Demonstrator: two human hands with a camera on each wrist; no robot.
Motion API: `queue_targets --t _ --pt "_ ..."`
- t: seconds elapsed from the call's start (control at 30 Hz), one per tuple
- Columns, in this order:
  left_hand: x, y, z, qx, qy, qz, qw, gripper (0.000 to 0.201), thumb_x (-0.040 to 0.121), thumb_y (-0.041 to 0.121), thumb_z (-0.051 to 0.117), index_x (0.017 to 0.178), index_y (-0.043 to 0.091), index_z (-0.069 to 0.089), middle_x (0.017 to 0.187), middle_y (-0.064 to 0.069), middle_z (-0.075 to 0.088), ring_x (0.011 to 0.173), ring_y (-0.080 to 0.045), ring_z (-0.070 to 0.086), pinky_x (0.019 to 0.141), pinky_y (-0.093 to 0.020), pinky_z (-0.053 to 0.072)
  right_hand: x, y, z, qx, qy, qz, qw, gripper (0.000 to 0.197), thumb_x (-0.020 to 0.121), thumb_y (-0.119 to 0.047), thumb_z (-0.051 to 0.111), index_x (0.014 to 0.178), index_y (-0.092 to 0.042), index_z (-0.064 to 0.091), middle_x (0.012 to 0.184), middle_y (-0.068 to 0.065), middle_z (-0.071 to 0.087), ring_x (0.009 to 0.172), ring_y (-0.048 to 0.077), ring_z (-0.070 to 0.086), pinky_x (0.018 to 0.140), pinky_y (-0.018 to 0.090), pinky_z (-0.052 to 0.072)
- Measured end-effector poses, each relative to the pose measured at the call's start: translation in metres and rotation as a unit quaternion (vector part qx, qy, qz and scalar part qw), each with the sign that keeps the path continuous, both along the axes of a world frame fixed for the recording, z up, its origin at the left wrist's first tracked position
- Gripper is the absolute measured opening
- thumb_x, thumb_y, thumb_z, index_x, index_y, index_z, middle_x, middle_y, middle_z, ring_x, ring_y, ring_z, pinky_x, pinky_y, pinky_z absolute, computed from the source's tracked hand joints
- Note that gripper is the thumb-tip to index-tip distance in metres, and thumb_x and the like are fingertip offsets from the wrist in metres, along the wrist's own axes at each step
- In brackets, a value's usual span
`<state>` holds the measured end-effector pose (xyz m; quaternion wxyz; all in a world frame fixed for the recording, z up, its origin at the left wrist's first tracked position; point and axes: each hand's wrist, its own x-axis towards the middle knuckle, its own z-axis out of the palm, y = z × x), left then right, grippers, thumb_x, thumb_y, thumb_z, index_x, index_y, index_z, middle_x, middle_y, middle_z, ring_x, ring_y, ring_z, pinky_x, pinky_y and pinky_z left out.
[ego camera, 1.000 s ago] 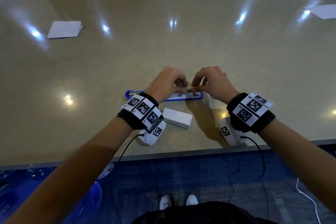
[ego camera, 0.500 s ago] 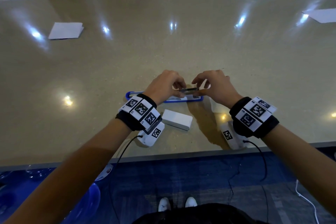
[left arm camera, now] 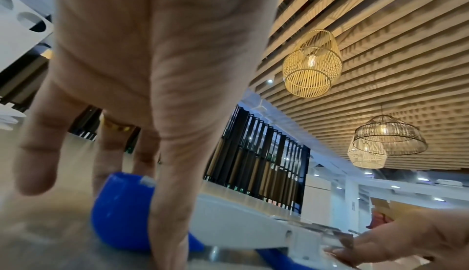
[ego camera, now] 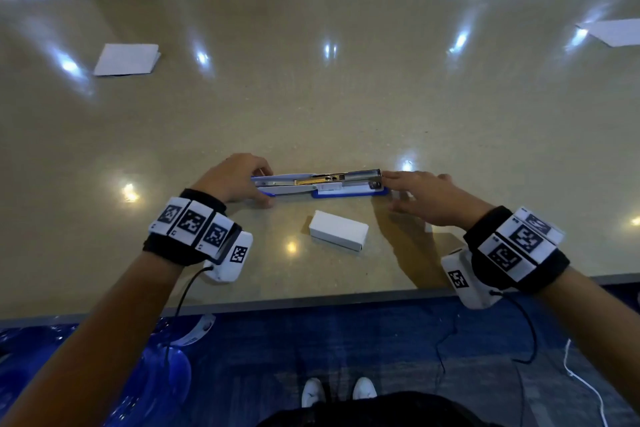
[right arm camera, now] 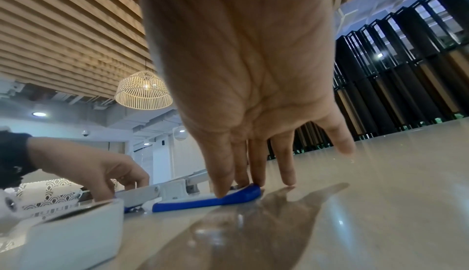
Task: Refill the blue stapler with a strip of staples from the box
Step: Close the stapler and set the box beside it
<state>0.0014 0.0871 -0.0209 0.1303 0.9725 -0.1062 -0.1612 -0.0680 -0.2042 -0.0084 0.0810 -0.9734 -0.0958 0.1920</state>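
Note:
The blue stapler (ego camera: 346, 192) lies swung open flat on the beige table (ego camera: 311, 107). Its metal magazine (ego camera: 356, 175) faces up, with a brass-coloured part (ego camera: 311, 180) in the middle. My left hand (ego camera: 265, 185) pinches the stapler's left end, the blue cover tip (left arm camera: 119, 210), between thumb and fingers. At the right end my right hand (ego camera: 389, 191) has straight fingers (right arm camera: 220, 186) touching the blue base (right arm camera: 203, 200). The white staple box (ego camera: 338, 234) lies just in front of the stapler, apart from both hands. No loose staple strip shows in either hand.
A white paper pad (ego camera: 126, 59) lies at the far left of the table and another sheet (ego camera: 616, 31) at the far right. The table's front edge (ego camera: 311, 302) runs close below my wrists. Dark slatted panels stand behind the far edge.
Both hands have moved apart from the stapler's middle to its two ends. The strip they pinched over the magazine is out of their fingers, and the right hand's fingers have straightened.

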Motion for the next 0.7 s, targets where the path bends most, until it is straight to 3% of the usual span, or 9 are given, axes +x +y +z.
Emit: queue_targets --t 0.13,0.33,0.47,0.57,0.7 --pt "-0.002 0.004 -0.003 -0.036 -0.018 0.004 0.999 0.030 0.074 0.015 0.079 0.100 0.007 0.067 0.101 -0.012 0.066 0.094 -0.030 0.061 0.073 -0.030 0.039 -0.001 0.000 -0.002 -0.024 -0.011 0.024 0.999 0.044 0.099 -0.029 0.037 0.144 -0.025 0.036 0.157 -0.008 0.026 0.139 0.022 0.034 0.112 0.058 0.022" --pt "-0.004 0.000 0.037 -0.094 -0.098 0.001 0.991 0.028 0.062 0.015 0.087 0.084 0.007 0.072 0.079 -0.009 0.067 0.074 -0.020 0.057 0.064 -0.026 0.041 0.001 0.001 -0.006 -0.034 -0.023 0.033 0.999 0.039 0.099 -0.027 0.036 0.138 -0.021 0.044 0.149 -0.004 0.039 0.130 0.022 0.041 0.106 0.056 0.027" --pt "-0.006 -0.031 0.064 -0.179 -0.120 -0.036 0.976 0.033 0.062 0.014 0.087 0.090 0.007 0.072 0.079 -0.005 0.068 0.073 -0.017 0.063 0.072 -0.024 0.050 0.004 0.004 -0.006 -0.033 -0.017 0.031 0.999 0.038 0.099 -0.025 0.036 0.136 -0.021 0.045 0.144 -0.002 0.044 0.128 0.021 0.043 0.104 0.058 0.029" --pt "-0.005 -0.062 0.061 -0.233 -0.101 -0.057 0.966 0.031 0.065 0.010 0.085 0.092 0.007 0.070 0.079 -0.002 0.065 0.065 -0.007 0.060 0.067 -0.012 0.048 0.003 0.005 -0.005 -0.039 -0.018 0.035 0.998 0.039 0.098 -0.026 0.039 0.136 -0.021 0.045 0.141 -0.002 0.046 0.126 0.022 0.044 0.103 0.057 0.031" --pt "-0.005 -0.101 0.040 -0.243 -0.082 -0.090 0.962 0.035 0.068 0.016 0.084 0.098 0.004 0.073 0.087 -0.007 0.070 0.074 -0.013 0.064 0.078 -0.026 0.055 0.001 0.000 -0.004 -0.016 -0.010 0.031 0.999 0.044 0.096 -0.023 0.042 0.139 -0.024 0.040 0.143 -0.002 0.044 0.127 0.023 0.043 0.096 0.054 0.033"
